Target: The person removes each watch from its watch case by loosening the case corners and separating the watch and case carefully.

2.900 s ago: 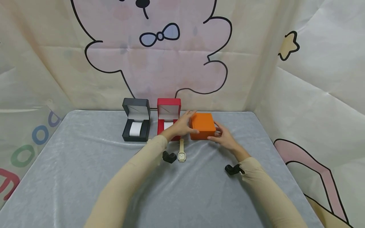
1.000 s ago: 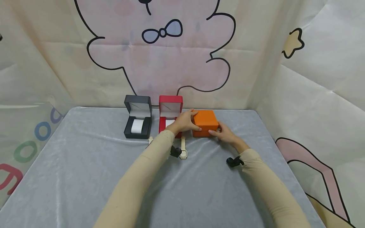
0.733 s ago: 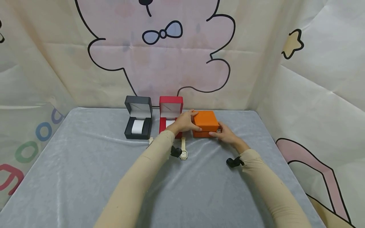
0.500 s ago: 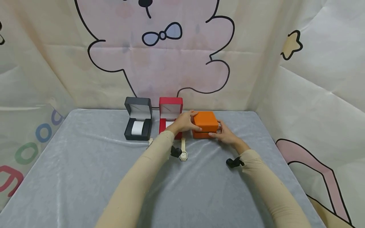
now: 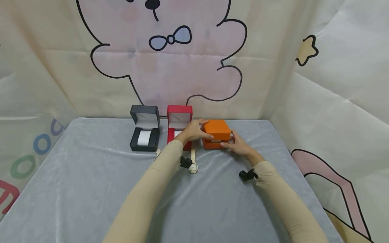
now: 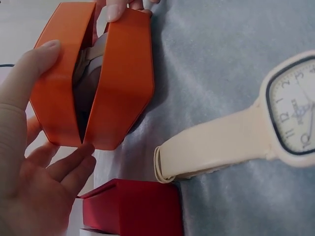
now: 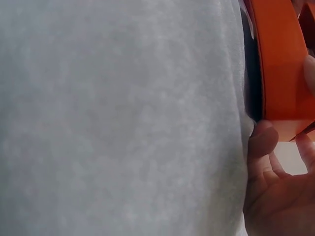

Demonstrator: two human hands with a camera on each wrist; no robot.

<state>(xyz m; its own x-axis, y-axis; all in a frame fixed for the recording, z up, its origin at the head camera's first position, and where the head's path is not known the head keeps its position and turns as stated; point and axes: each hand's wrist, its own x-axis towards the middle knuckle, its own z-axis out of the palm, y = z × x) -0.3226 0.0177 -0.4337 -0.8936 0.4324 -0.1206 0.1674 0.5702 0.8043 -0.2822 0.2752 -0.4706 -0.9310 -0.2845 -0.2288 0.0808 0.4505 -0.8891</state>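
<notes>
the place looks like a curtained-off booth. cartoon-printed sheets (image 5: 197,74) hang across the top and down both sides of the frame, around a cloth-covered table (image 5: 76,189) at lower centre.

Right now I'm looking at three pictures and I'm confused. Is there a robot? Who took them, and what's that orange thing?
No robot, just a person's two bare hands! The wide picture comes from a camera on the person's head. The others come from cameras on the wrists, so some things look big and sideways. On the grey-blue cloth stand a dark box and a red box, both open. A watch with a cream strap lies in front. Part of another pale strap peeks past the left sleeve. The orange box is open a crack: the left hand grips its lid, the right hand its base.
</notes>
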